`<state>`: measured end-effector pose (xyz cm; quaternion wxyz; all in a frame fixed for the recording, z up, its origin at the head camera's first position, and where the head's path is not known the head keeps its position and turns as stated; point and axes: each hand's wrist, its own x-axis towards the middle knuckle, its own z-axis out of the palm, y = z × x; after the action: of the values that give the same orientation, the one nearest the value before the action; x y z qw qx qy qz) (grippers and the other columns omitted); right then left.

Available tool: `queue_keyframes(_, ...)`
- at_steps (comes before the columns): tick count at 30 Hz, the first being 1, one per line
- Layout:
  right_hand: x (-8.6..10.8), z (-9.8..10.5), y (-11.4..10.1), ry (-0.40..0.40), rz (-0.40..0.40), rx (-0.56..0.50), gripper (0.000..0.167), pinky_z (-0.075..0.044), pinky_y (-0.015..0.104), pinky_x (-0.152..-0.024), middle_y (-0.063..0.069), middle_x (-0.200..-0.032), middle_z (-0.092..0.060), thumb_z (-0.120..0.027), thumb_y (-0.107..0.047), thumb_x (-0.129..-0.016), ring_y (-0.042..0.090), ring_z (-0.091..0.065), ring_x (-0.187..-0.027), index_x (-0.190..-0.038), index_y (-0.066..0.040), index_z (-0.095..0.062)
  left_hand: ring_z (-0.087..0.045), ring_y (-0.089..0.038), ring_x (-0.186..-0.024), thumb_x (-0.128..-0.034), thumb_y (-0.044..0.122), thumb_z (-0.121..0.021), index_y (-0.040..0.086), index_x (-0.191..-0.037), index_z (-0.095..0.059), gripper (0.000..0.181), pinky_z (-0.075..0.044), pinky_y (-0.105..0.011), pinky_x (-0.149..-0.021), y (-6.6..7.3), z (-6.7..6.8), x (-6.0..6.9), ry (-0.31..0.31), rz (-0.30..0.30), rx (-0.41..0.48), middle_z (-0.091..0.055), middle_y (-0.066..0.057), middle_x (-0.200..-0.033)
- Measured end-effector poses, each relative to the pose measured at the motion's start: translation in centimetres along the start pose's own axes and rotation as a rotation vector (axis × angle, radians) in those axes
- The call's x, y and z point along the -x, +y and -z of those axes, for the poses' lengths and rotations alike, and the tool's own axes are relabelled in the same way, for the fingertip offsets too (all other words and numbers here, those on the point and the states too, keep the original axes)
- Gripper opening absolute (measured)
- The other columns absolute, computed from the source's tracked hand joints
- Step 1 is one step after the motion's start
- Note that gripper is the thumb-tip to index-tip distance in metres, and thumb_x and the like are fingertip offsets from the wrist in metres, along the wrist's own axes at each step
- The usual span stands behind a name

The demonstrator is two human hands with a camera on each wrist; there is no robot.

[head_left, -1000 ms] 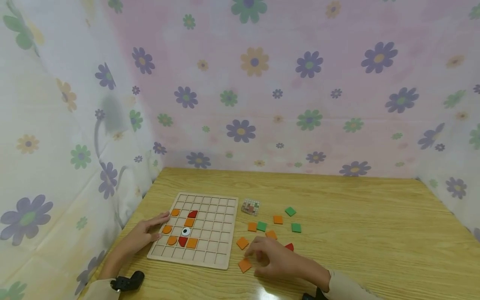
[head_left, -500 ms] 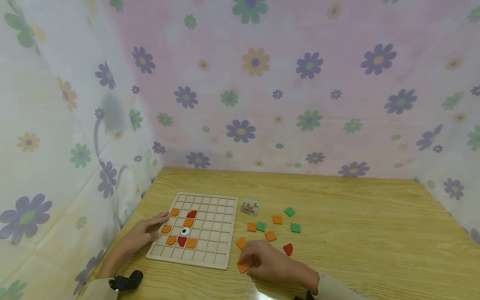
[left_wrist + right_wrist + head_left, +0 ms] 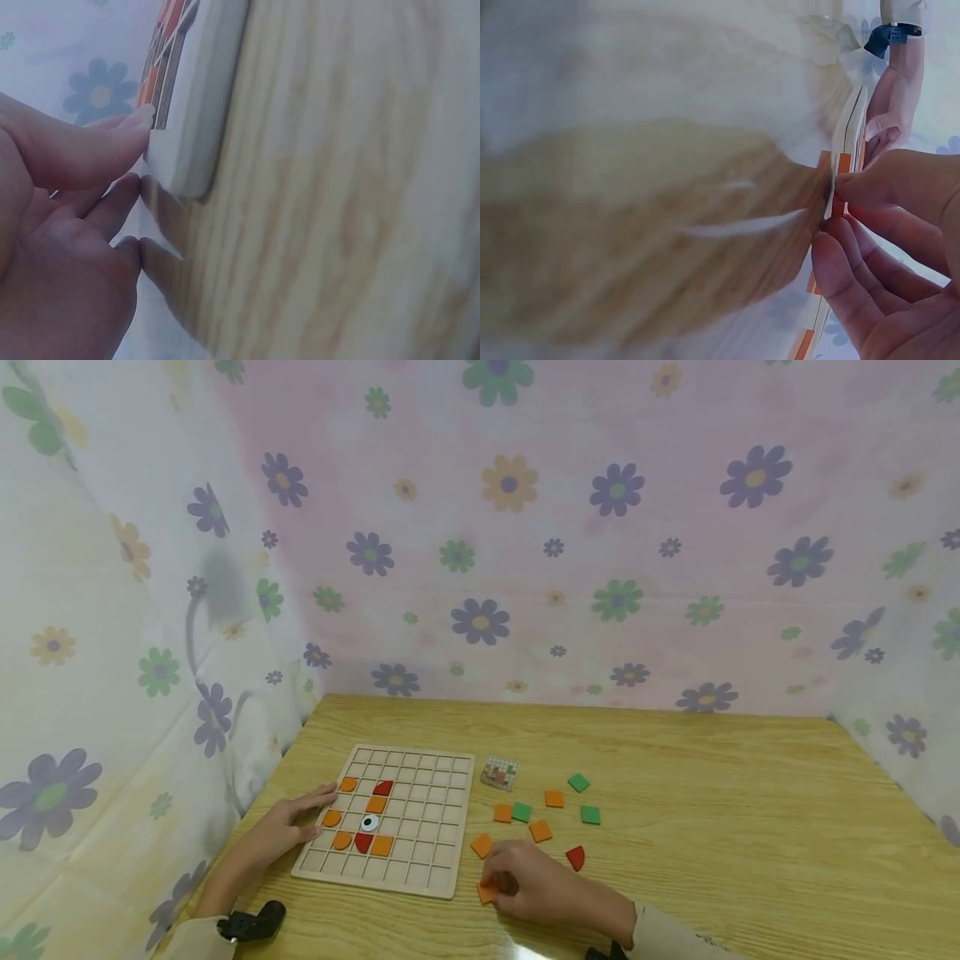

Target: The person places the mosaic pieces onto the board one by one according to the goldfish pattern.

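A wooden grid board (image 3: 416, 877) lies at the left of the table. Along its left edge rests my left hand (image 3: 279, 833), fingers loosely extended; in the left wrist view its thumb (image 3: 112, 150) touches the board's rim. On the board sit a white eye disc (image 3: 370, 822), red quarter-round pieces (image 3: 383, 788), orange square tiles (image 3: 382, 846) and orange rounded pieces (image 3: 342, 841). To the right of the board, my right hand (image 3: 534, 881) pinches an orange square tile (image 3: 487, 892) between thumb and fingers, partly hiding it. The right wrist view shows that tile (image 3: 844, 163) tipped up.
Right of the board lie several loose orange tiles (image 3: 554, 798), green tiles (image 3: 590, 815) and a red quarter-round piece (image 3: 575, 858). A small card with a grid pattern (image 3: 499, 773) lies by the board's upper right corner. Flowered cloth (image 3: 480, 568) hangs around the table.
My right hand has moved left and down onto the orange square tile and closed its fingers on it, uncovering the red quarter-round piece. The left hand has stayed on the board's edge.
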<state>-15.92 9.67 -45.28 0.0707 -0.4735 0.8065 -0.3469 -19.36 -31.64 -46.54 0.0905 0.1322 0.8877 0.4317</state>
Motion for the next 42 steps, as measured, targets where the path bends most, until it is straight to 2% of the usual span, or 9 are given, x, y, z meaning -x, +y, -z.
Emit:
queue_keyframes(8, -0.3, 0.5, 0.0, 0.017, -0.041, -0.044, 0.017, -0.044, 0.014, -0.054, -0.005, -0.080, -0.058, -0.069, 0.004, -0.079, -0.001, -0.050, -0.064, -0.090, -0.007, -0.072, -0.015, -0.037, -0.141, -0.0868, 0.004, -0.061, 0.005, -0.139, -0.048, 0.054, -0.015, -0.057, -0.106, -0.2, 0.1, 0.0, -0.009, -0.006, 0.008, -0.029, -0.011, -0.152)
queue_keyframes(13, -0.8, 0.4, 0.2, 0.032, -0.032, -0.040, 0.017, -0.043, 0.014, -0.056, -0.004, -0.079, -0.058, -0.068, 0.003, -0.079, -0.001, -0.049, -0.064, -0.091, -0.007, -0.073, -0.016, -0.036, -0.141, -0.0879, 0.008, -0.062, 0.005, -0.139, -0.048, 0.053, -0.024, -0.032, -0.108, -0.3, 0.1, 0.0, -0.018, -0.019, -0.002, -0.030, -0.010, -0.152)
queue_keyframes(20, -1.9, 0.2, -0.5, 0.059, -0.072, -0.024, 0.016, -0.043, 0.014, -0.057, -0.005, -0.078, -0.058, -0.067, 0.002, -0.078, 0.001, -0.050, -0.065, -0.089, -0.009, -0.072, -0.014, -0.038, -0.141, -0.0880, 0.010, -0.062, 0.006, -0.139, -0.049, 0.052, -0.022, -0.033, -0.109, -0.2, 0.3, 0.1, -0.028, -0.023, 0.006, -0.030, -0.011, -0.152)
queue_keyframes(22, -2.3, 0.1, -0.6, 0.060, -0.088, -0.031, 0.015, -0.043, 0.015, -0.057, -0.006, -0.079, -0.058, -0.067, 0.002, -0.078, 0.001, -0.050, -0.065, -0.088, -0.009, -0.072, -0.015, -0.038, -0.140, -0.0885, 0.011, -0.062, 0.006, -0.139, -0.049, 0.052, -0.024, -0.023, -0.105, -0.2, 0.3, 0.1, -0.029, -0.027, 0.006, -0.030, -0.011, -0.152)
queue_keyframes(28, -3.8, -0.3, -0.7, 0.062, -0.126, -0.039, 0.015, -0.044, 0.015, -0.058, -0.006, -0.081, -0.059, -0.068, 0.000, -0.079, 0.000, -0.051, -0.065, -0.090, -0.009, -0.073, -0.016, -0.039, -0.140, -0.0885, 0.010, -0.062, 0.005, -0.139, -0.048, 0.053, -0.026, -0.017, -0.101, -0.2, 0.3, 0.1, -0.029, -0.028, -0.008, -0.030, -0.013, -0.151)
queue_keyframes(31, -4.5, -0.6, -0.7, 0.074, -0.121, -0.048, 0.013, -0.045, 0.014, -0.058, -0.006, -0.082, -0.060, -0.069, -0.003, -0.080, -0.001, -0.052, -0.066, -0.091, -0.009, -0.073, -0.017, -0.037, -0.140, -0.0872, 0.008, -0.063, 0.007, -0.139, -0.049, 0.053, -0.024, -0.019, -0.102, -0.1, 0.2, 0.2, -0.015, -0.005, -0.016, -0.031, -0.010, -0.151)
queue_keyframes(37, -5.8, -1.0, -1.0, 0.089, -0.128, -0.104, 0.011, -0.046, 0.014, -0.059, -0.003, -0.082, -0.061, -0.070, -0.004, -0.080, 0.000, -0.054, -0.067, -0.090, -0.007, -0.073, -0.018, -0.037, -0.140, -0.0865, 0.009, -0.064, 0.005, -0.138, -0.050, 0.054, -0.021, -0.048, -0.106, 0.4, 0.3, 0.2, -0.006, -0.014, -0.032, -0.033, -0.011, -0.151)
queue_keyframes(39, -6.3, -1.1, -1.2, 0.093, -0.135, -0.113, 0.012, -0.047, 0.014, -0.059, -0.002, -0.081, -0.061, -0.070, -0.002, -0.079, 0.001, -0.055, -0.067, -0.090, -0.006, -0.073, -0.018, -0.039, -0.139, -0.0865, 0.009, -0.064, 0.004, -0.138, -0.049, 0.054, -0.023, -0.047, -0.106, 0.5, 0.3, 0.2, -0.010, -0.029, -0.026, -0.033, -0.013, -0.150)
queue_keyframes(42, -6.9, -1.2, -1.5, 0.098, -0.157, -0.105, 0.012, -0.046, 0.014, -0.059, -0.002, -0.080, -0.060, -0.071, 0.000, -0.077, 0.002, -0.055, -0.067, -0.089, -0.005, -0.073, -0.018, -0.039, -0.139, -0.0863, 0.009, -0.064, 0.004, -0.138, -0.050, 0.053, -0.026, -0.030, -0.106, 0.5, 0.3, 0.2, -0.009, -0.039, -0.018, -0.033, -0.014, -0.150)
